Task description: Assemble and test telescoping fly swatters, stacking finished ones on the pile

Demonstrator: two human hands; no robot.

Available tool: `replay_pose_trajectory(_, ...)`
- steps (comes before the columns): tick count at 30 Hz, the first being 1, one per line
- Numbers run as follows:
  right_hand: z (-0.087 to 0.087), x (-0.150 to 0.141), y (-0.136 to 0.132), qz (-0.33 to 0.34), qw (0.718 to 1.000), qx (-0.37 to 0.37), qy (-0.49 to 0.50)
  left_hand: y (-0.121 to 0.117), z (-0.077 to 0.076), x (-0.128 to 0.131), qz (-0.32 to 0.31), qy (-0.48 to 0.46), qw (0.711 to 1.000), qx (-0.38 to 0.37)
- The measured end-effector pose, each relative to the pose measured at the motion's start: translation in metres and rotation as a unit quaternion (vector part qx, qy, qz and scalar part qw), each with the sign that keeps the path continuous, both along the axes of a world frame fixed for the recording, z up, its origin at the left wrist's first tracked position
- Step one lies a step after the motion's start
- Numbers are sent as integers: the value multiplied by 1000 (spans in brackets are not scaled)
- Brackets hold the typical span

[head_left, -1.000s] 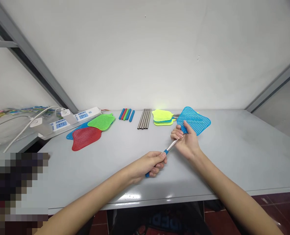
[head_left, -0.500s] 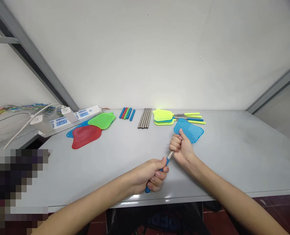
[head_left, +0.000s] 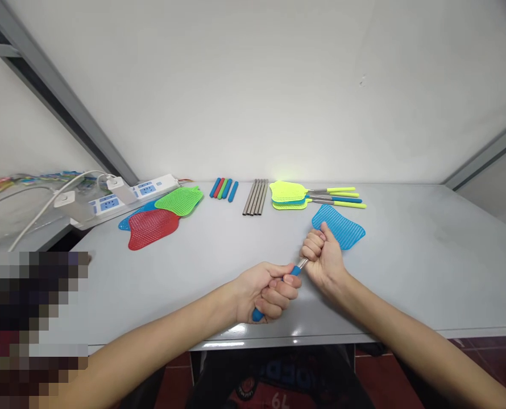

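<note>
A blue fly swatter point(head_left: 340, 226) lies low over the grey table point(head_left: 406, 267), its mesh head pointing away to the right. My left hand point(head_left: 268, 291) is closed in a fist round its blue handle grip, whose end pokes out below the fist. My right hand point(head_left: 323, 257) is closed round the metal shaft just behind the mesh head. Only a short bit of shaft shows between the two fists.
At the back of the table lie finished yellow and blue swatters point(head_left: 308, 196), several metal rods point(head_left: 256, 196), several coloured handle grips point(head_left: 224, 188), and loose green, red and blue mesh heads point(head_left: 159, 218). White power strips point(head_left: 120, 199) with cables sit at the left.
The swatter head has come down from raised to near the table. My two hands have drawn closer together, and the visible shaft between them has shortened.
</note>
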State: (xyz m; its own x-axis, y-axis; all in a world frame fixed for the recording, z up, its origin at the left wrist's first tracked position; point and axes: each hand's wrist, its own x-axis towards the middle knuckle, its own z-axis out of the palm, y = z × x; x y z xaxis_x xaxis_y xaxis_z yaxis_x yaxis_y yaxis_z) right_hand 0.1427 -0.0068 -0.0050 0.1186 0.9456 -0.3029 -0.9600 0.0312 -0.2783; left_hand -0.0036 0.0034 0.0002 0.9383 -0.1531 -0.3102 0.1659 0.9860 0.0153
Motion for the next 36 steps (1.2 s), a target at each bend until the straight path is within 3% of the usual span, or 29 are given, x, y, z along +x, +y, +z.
replay_pose_trajectory(4, 0, 0, 0, -8, 1000, 6, 1, 5, 1, 1, -3, 17, 1000, 13)
replay_pose_trajectory(8, -5, -2, 1, -17, 1000, -2, 13, 13, 8, 0, -40, 55, 995, 79)
replay_pose_trajectory(11, -5, -4, 0, -14, 1000, -11, 5, 15, 13, -2, -64, 84, 979, 176)
replay_pose_trajectory(13, -2, -5, -1, -12, 1000, 6, -27, 12, 16, -2, -68, 110, 944, 304)
replay_pose_trajectory(14, 1, -6, -2, -15, 999, 19, -47, 9, 17, -2, -60, 127, 909, 393)
replay_pose_trajectory(15, 4, -6, -3, -27, 997, 34, -68, 5, 17, -1, -44, 149, 853, 498)
replay_pose_trajectory(16, 6, -7, -4, -45, 994, 46, -88, 1, 17, 0, -16, 178, 772, 610)
replay_pose_trajectory(18, 10, -7, -5, -82, 989, 60, -108, -7, 15, 2, 36, 254, 539, 802)
replay_pose_trajectory(19, 12, -7, -4, -96, 987, 62, -111, -11, 14, 3, 43, 290, 425, 856)
replay_pose_trajectory(20, 12, -7, -4, -107, 986, 61, -112, -14, 11, 4, 29, 312, 338, 887)
replay_pose_trajectory(21, 12, -6, -3, -113, 986, 58, -112, -17, 9, 4, 10, 322, 273, 907)
replay_pose_trajectory(22, 12, -6, -3, -116, 986, 54, -111, -18, 6, 4, -11, 319, 225, 921)
replay_pose_trajectory(24, 12, -4, -1, -111, 987, 43, -107, -20, 0, 5, -43, 299, 166, 939)
replay_pose_trajectory(26, 11, -3, 0, -105, 989, 31, -102, -19, -4, 6, -67, 292, 144, 943)
replay_pose_trajectory(28, 8, -3, 2, -110, 989, 11, -96, -20, -6, 8, -86, 297, 154, 938)
replay_pose_trajectory(33, -1, -6, 2, -118, 988, -68, -75, -25, -3, 11, -75, 298, 234, 923)
replay_pose_trajectory(36, -3, -9, 1, -111, 988, -80, -66, -24, 1, 10, -57, 284, 322, 901)
